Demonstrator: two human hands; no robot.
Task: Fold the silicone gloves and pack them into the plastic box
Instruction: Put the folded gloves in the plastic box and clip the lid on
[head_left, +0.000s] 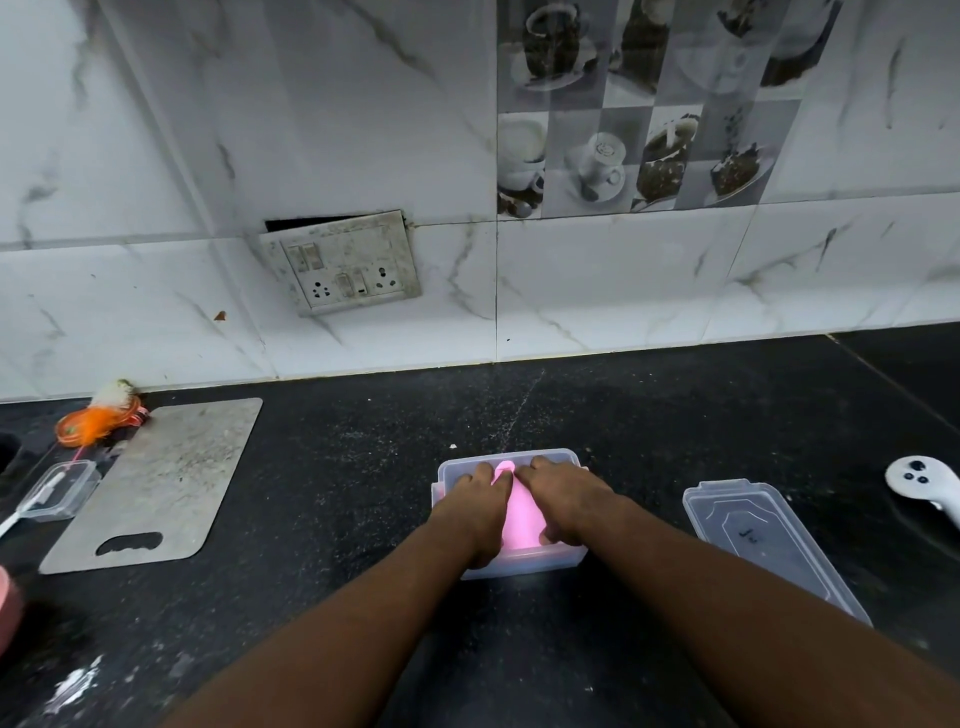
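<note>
**Two bare hands press a pink silicone glove (522, 519) down into a clear plastic box (519, 569) on a black worktop (363, 493).**

Both forearms reach in from the near edge. The left hand (470, 506) and right hand (563, 499) lie side by side over the box, fingers laid out on the glove rather than curled round it. The glove sits inside the box, showing only as a pink strip between the hands. A clear lid (763, 540) lies on the worktop just to the right, apart from the box. Off to the left are a grey cutting board (156, 483) and, beside it, a small clear container (60, 488), with an orange tangle (91, 423) behind them. A white handheld controller (924, 483) rests at the right edge. Beyond, on the marble-tiled wall (623, 280), a switch-and-socket plate (343, 262) hangs crooked.
</note>
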